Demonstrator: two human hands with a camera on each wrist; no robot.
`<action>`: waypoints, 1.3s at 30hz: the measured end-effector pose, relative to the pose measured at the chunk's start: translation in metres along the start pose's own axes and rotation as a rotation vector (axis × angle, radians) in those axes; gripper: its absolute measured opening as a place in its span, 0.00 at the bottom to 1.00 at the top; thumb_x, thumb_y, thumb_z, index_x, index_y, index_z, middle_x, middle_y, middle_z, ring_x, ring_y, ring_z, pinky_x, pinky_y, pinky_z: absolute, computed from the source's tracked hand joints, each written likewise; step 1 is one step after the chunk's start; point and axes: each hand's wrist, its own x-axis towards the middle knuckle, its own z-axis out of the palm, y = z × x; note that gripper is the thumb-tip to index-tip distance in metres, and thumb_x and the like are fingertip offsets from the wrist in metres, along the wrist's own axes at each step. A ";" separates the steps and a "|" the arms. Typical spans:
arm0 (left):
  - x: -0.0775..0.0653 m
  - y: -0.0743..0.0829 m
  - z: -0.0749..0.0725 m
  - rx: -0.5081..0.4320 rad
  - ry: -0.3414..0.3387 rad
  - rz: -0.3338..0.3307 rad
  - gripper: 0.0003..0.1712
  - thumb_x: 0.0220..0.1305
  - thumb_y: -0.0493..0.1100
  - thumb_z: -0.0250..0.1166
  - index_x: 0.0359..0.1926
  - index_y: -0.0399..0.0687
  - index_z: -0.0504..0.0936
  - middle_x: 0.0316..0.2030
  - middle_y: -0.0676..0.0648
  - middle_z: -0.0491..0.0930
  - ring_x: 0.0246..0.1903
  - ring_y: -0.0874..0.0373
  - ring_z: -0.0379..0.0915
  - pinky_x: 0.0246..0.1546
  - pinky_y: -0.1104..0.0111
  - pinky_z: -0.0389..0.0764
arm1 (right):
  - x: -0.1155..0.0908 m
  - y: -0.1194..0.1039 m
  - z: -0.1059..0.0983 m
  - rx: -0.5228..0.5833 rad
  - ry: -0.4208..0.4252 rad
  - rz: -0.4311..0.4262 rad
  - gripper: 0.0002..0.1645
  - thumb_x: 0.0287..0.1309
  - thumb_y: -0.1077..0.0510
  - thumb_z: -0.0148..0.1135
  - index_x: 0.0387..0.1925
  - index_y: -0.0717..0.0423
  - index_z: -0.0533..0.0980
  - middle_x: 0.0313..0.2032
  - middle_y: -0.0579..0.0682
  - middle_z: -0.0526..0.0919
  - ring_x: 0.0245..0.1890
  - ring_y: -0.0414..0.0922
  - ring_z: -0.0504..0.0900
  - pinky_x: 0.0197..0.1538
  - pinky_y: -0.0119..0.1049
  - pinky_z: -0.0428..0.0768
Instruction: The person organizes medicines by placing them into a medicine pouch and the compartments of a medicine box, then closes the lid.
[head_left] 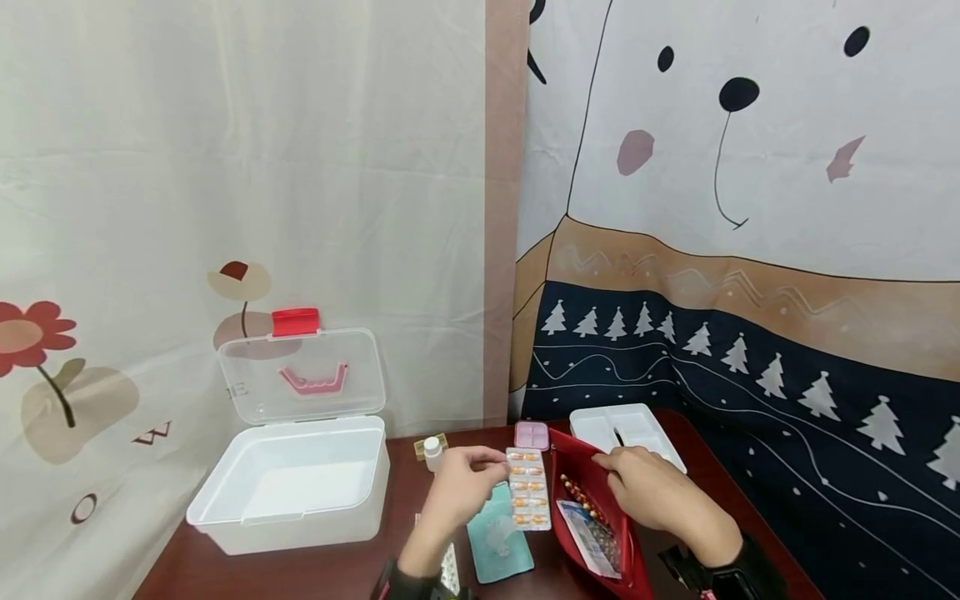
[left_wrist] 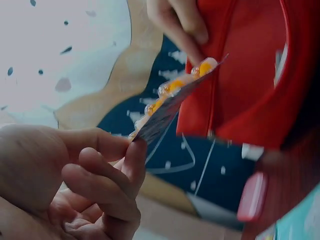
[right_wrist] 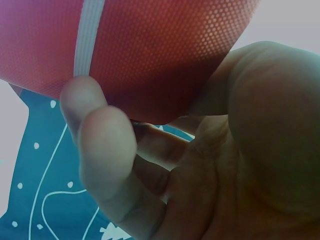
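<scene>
Between thumb and fingertips, my left hand (head_left: 467, 485) pinches one edge of a blister pack (head_left: 528, 490) of orange-and-clear capsules. In the left wrist view the blister pack (left_wrist: 172, 97) is tilted, beside the red pouch. My right hand (head_left: 651, 492) grips the rim of that red zip pouch (head_left: 573, 458), whose mouth gapes. Inside the pouch lie a beaded string (head_left: 583, 500) and a clear packet (head_left: 585, 537). The right wrist view has the fingers of my right hand (right_wrist: 107, 145) against the pouch's mesh side (right_wrist: 150, 55), which bears a white strip.
A teal packet (head_left: 498, 537) lies under the blister pack. Behind stand a small white bottle (head_left: 432, 452), a pink pill case (head_left: 532, 435) and a white divided tray (head_left: 628, 427). At left is a white box (head_left: 300, 492) with its clear lid (head_left: 307, 375) raised.
</scene>
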 end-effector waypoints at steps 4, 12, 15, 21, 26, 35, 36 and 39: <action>0.002 0.010 0.020 0.027 0.027 0.020 0.06 0.65 0.42 0.74 0.41 0.46 0.94 0.34 0.50 0.91 0.30 0.61 0.79 0.31 0.67 0.80 | 0.001 -0.001 0.000 0.004 -0.012 0.009 0.20 0.73 0.63 0.64 0.63 0.56 0.86 0.57 0.54 0.90 0.48 0.46 0.84 0.52 0.51 0.92; 0.006 0.016 0.060 0.091 0.056 0.017 0.02 0.59 0.40 0.74 0.32 0.50 0.94 0.27 0.54 0.87 0.17 0.65 0.73 0.21 0.68 0.75 | 0.002 -0.001 -0.001 -0.016 -0.013 0.003 0.20 0.74 0.63 0.64 0.62 0.55 0.87 0.57 0.54 0.90 0.51 0.48 0.85 0.55 0.55 0.91; 0.006 0.016 0.073 0.115 0.065 0.011 0.02 0.57 0.39 0.75 0.29 0.50 0.93 0.24 0.56 0.86 0.19 0.65 0.74 0.20 0.68 0.74 | 0.002 -0.001 -0.002 -0.022 -0.001 -0.012 0.19 0.74 0.63 0.64 0.62 0.55 0.87 0.56 0.53 0.91 0.51 0.48 0.85 0.56 0.55 0.91; 0.005 0.016 0.093 0.179 0.067 0.027 0.04 0.57 0.38 0.77 0.26 0.50 0.92 0.24 0.56 0.87 0.26 0.66 0.77 0.25 0.69 0.77 | 0.001 -0.001 -0.002 -0.004 0.004 -0.016 0.19 0.73 0.63 0.64 0.61 0.55 0.87 0.55 0.52 0.91 0.49 0.47 0.85 0.55 0.54 0.91; 0.004 0.016 0.105 0.222 0.050 0.026 0.01 0.56 0.39 0.79 0.29 0.49 0.94 0.29 0.52 0.90 0.29 0.63 0.81 0.28 0.66 0.81 | 0.000 -0.001 -0.003 -0.007 0.005 -0.015 0.20 0.73 0.64 0.64 0.62 0.56 0.87 0.55 0.53 0.91 0.49 0.47 0.84 0.57 0.56 0.90; -0.002 0.014 0.118 0.356 -0.019 0.080 0.16 0.61 0.39 0.76 0.19 0.48 0.82 0.13 0.53 0.71 0.18 0.61 0.66 0.18 0.67 0.62 | -0.002 0.000 -0.002 -0.012 0.020 -0.024 0.20 0.73 0.65 0.63 0.62 0.57 0.87 0.54 0.52 0.91 0.50 0.48 0.86 0.56 0.55 0.90; -0.002 0.014 0.118 0.364 -0.023 0.085 0.16 0.62 0.39 0.76 0.20 0.48 0.82 0.13 0.53 0.70 0.18 0.62 0.65 0.18 0.68 0.61 | -0.003 0.000 -0.001 -0.015 0.022 -0.026 0.20 0.73 0.65 0.63 0.62 0.57 0.87 0.54 0.52 0.91 0.50 0.47 0.86 0.57 0.55 0.89; -0.004 0.015 0.113 0.346 -0.033 0.093 0.08 0.65 0.39 0.75 0.29 0.42 0.90 0.17 0.52 0.77 0.19 0.63 0.69 0.18 0.69 0.65 | -0.002 0.000 -0.001 -0.015 0.020 -0.027 0.20 0.73 0.64 0.63 0.62 0.57 0.87 0.53 0.52 0.91 0.49 0.47 0.85 0.55 0.54 0.89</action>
